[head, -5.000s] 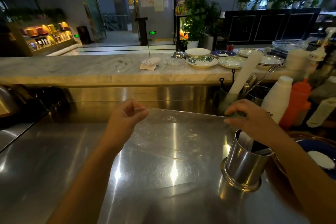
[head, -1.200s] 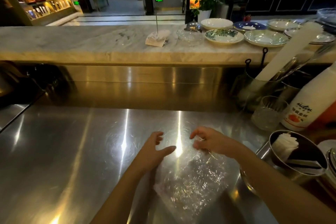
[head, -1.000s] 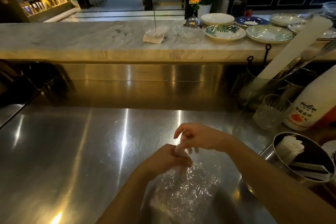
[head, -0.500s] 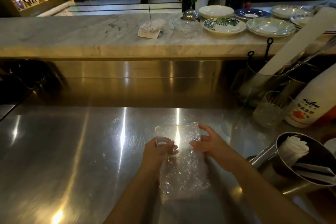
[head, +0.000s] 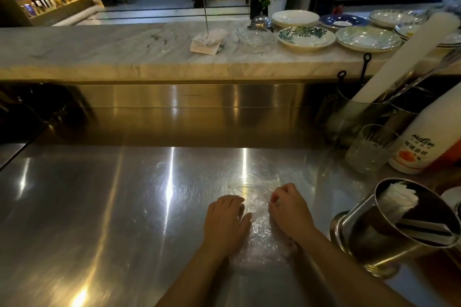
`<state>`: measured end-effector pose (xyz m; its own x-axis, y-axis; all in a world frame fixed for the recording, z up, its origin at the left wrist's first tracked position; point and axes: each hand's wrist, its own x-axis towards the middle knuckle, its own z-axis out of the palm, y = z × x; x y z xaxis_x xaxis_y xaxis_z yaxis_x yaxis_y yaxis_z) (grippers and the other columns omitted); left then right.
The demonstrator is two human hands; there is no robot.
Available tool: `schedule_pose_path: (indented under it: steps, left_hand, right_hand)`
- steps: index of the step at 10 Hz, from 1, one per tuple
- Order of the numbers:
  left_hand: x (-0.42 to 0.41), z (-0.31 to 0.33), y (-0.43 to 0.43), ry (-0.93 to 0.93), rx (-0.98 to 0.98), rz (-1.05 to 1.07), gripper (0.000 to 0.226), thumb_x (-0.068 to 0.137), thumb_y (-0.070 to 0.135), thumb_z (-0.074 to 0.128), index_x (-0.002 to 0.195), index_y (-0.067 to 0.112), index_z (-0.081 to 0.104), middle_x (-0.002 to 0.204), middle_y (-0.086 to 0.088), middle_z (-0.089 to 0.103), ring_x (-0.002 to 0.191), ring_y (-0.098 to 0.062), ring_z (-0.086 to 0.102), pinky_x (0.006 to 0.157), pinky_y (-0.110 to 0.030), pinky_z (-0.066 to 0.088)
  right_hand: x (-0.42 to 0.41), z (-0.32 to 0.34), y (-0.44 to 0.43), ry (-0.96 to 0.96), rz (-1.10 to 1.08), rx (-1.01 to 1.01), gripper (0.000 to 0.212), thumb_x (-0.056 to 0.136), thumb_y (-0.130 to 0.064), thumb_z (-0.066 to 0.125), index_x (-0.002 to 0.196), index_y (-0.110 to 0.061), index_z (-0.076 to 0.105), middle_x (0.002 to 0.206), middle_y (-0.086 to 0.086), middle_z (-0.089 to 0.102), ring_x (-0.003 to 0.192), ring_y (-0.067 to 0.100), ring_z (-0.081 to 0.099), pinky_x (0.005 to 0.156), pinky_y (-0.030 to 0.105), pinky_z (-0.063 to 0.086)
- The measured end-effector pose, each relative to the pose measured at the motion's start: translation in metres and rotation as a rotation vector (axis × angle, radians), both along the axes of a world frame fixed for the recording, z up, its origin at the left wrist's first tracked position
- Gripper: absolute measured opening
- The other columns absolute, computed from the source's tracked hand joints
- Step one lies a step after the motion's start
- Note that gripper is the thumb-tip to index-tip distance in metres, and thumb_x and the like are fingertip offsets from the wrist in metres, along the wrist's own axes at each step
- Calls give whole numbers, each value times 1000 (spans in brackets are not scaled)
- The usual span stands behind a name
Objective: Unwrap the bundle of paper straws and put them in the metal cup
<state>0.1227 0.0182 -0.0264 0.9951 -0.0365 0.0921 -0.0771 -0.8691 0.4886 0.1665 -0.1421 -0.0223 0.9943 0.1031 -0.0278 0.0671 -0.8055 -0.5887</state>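
1. The paper straws [head: 401, 200] are already in the metal cup [head: 389, 239], a white bunch packed against its left inner wall. The cup is shiny steel with a flared base, sits at the right edge of the steel surface [head: 99, 207], and looks tilted toward the camera. There are also some dark, flat-looking things inside, too dim to make out.
2. The clear plastic wrap [head: 259, 229] lies crinkled and flat on the surface, just left of the cup, between both hands.
3. Left hand [head: 225, 225] is palm down, fingers loosely spread, pressing on the wrap's left edge. It's not gripping anything.
4. Right hand [head: 290, 210] is curled into a loose fist on the wrap's right edge. Can't tell if it's pinching the plastic or just resting on it.
5. The only readable writing is on the white squeeze bottle [head: 429, 134] behind the cup. It looks like "milim", with an orange fruit picture and small characters I can't read.
6. Next to that bottle is an empty-looking cut-glass tumbler [head: 369, 148].
7. Behind it, a tall white roll [head: 404, 57] leans in a container.
8. The marble ledge [head: 99, 45] at the back holds patterned plates [head: 306, 37], a glass dish [head: 255, 35] and paper slips on a spike [head: 208, 41].
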Motion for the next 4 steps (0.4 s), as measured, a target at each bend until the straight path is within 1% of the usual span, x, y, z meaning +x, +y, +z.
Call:
schedule_pose_path:
  steps: [1, 2, 3, 4]
  left_hand:
    - [-4, 0, 2, 11, 98, -49, 24, 85, 43, 44, 83, 20, 50, 87, 7, 55, 84, -13, 47, 80, -28, 35]
    - [-3, 2, 5, 34, 91, -70, 24, 85, 43, 44, 86, 20, 51, 91, 7, 55, 86, -14, 47, 83, -29, 36]
    - [3, 14, 6, 147, 86, -93, 26, 86, 38, 49, 97, 16, 56, 107, 1, 59, 100, -18, 52, 88, -31, 38]
    - [16, 30, 11, 164, 149, -100, 43, 88, 38, 51, 126, 18, 49, 133, -2, 52, 119, -20, 48, 100, -34, 35]
  right_hand:
    - [0, -3, -3, -57, 50, -165, 20, 87, -27, 50, 100, -17, 63, 129, 5, 47, 114, 19, 44, 99, 34, 32]
    - [0, 1, -5, -25, 107, -265, 24, 86, -35, 50, 102, -22, 62, 145, 2, 33, 131, 21, 26, 106, 40, 18]
    - [2, 10, -7, 25, 195, -381, 29, 84, -41, 50, 105, -24, 59, 152, 3, 16, 138, 23, 8, 108, 46, 9]
    - [10, 27, -8, 46, 290, -438, 43, 83, -46, 50, 119, -23, 51, 153, 5, 13, 140, 23, 5, 109, 48, 6]
